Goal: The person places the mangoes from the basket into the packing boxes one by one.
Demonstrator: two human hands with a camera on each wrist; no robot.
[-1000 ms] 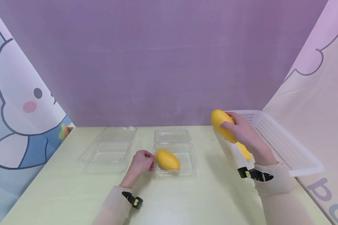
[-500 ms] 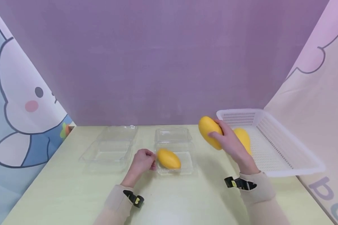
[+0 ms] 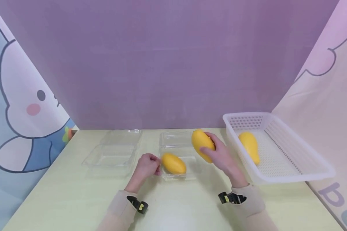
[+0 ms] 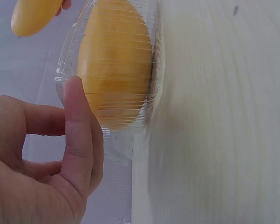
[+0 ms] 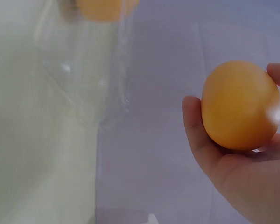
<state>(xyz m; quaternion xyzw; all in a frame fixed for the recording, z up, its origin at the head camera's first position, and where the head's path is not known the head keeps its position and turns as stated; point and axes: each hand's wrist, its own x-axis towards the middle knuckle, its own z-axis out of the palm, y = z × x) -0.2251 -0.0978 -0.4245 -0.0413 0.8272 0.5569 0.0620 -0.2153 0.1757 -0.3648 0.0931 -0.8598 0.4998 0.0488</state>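
Yellow fruit (image 3: 200, 144) gripped in the right hand (image 3: 224, 158), near a clear container (image 3: 193, 165).
From the head, it shows at two o'clock from a second fruit (image 3: 174, 163) inside the container, whose edge the left hand (image 3: 146, 165) pinches at nine o'clock; at three o'clock, a white basket (image 3: 295, 140) bears a third fruit (image 3: 249, 146).
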